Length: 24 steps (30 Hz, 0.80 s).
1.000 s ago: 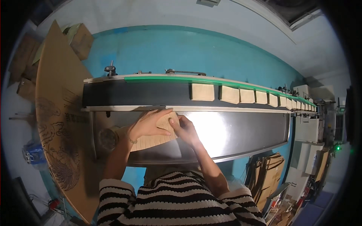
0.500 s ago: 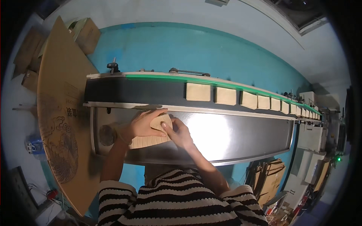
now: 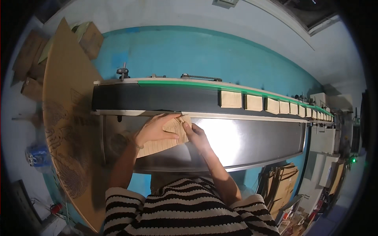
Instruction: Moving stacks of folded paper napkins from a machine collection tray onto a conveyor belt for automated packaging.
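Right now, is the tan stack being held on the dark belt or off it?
Off: left hand and right hand hold the tan stack over the metal tray, nearer the person than the dark belt.

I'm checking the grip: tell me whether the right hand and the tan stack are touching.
Touching. The head view shows the right hand with its thumb on the face of the tan stack, near its right end.

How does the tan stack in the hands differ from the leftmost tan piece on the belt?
Support: the tan stack is held by the left hand and right hand; the leftmost tan piece rests on the dark belt, untouched.
Look: the tan stack shows many overlapping edges; the leftmost tan piece shows one plain face.
Shared: tan colour.
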{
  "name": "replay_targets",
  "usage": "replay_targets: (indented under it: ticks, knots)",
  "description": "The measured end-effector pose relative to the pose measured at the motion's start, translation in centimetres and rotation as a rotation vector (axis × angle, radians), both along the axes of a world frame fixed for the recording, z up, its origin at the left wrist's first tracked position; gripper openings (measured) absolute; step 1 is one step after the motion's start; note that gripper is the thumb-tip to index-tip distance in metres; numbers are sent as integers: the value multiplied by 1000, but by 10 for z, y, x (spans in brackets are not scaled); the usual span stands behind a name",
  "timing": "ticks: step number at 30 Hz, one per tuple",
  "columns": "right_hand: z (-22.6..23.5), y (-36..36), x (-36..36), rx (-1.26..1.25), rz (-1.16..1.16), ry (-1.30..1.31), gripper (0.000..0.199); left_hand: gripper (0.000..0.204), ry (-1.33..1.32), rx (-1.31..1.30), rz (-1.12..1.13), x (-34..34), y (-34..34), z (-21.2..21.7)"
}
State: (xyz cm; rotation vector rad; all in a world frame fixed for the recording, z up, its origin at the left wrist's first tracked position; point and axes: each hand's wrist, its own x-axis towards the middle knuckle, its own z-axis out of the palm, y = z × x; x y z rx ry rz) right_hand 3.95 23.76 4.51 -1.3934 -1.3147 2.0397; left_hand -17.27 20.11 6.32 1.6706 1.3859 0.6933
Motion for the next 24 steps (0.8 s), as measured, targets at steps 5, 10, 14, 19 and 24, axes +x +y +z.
replay_targets:
  ticks: [5, 10, 14, 19, 24]
  knots:
    - [-3, -2, 3, -210, -62, -59, 41, 77, -15, -69, 31, -4, -7, 5]
    - [-38, 0, 21, -1, -73, -47, 42, 74, 42, -100, -69, -5, -11, -8]
    - [-35, 11, 18, 48, -274, 51, 36, 77, 58, -111, -26, -6, -11, 0]
    - [1, -20, -29, 121, 20, -67, 43, 81, 91, -88, 15, -16, -21, 6]
    - [-12, -11, -14, -202, 21, -48, 37, 82, 79, -110, 1, -25, -27, 5]
